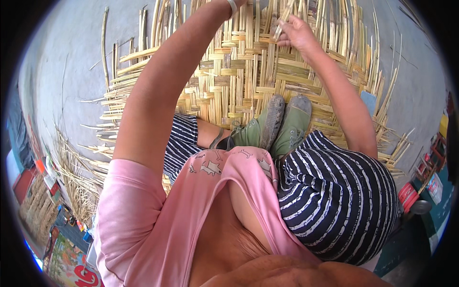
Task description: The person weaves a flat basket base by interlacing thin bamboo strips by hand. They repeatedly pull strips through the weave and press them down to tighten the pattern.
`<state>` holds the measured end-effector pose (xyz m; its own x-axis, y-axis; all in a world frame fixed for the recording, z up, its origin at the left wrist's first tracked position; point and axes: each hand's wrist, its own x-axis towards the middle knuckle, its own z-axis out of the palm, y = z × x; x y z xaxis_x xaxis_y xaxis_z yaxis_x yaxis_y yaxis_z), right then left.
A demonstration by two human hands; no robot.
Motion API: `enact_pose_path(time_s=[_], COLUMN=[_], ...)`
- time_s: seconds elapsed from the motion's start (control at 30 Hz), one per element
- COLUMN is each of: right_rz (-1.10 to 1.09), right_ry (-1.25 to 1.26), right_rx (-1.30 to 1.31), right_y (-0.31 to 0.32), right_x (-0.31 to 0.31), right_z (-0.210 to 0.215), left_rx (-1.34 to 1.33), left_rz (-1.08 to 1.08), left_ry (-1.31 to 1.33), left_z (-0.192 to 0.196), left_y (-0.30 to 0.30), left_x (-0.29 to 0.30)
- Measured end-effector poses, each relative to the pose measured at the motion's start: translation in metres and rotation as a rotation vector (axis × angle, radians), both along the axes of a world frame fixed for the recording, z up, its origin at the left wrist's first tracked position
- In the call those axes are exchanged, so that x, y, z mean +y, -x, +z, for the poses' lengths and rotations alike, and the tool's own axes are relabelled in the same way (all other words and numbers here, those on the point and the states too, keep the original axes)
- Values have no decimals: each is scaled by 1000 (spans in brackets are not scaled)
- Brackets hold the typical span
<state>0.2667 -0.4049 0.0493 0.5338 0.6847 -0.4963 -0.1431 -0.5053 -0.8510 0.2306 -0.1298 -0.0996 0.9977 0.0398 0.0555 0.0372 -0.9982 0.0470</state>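
A large mat (pixel 229 71) of flat, yellow-tan split reed or cane strips, woven over and under, lies on the floor under my crossed legs. Near its far part, my right hand (pixel 296 34) has its fingers closed round the lower end of a pale strip bundle (pixel 286 15), which slants up toward the top edge. My left arm reaches far forward over the mat. Only a sliver of my left hand (pixel 242 2), past a pale wristband (pixel 232 6), shows at the top edge; its fingers are out of the picture.
My green shoes (pixel 292 125) rest on the mat. Loose strip ends stick out all round its edge over the grey floor (pixel 62 81). More loose strips (pixel 74 177) lie at the left. A blue flat piece (pixel 368 103) and a red container (pixel 408 197) are at the right.
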Motion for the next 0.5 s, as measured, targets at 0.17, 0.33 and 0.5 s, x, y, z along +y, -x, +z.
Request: enact_pose_path(time_s=[0.17, 0.33, 0.5], right_rz=[-89, 23, 247], right_ry=[95, 228, 259], right_rx=[75, 111, -197], right_y=[-8, -3, 5], right_x=[-20, -6, -8], right_z=[-25, -24, -37], left_rx=[214, 319, 130], left_rz=[679, 661, 517], left_ry=[1288, 1276, 1749], left_z=[70, 89, 90], left_y=[-1, 7, 29], left_x=[-73, -67, -73])
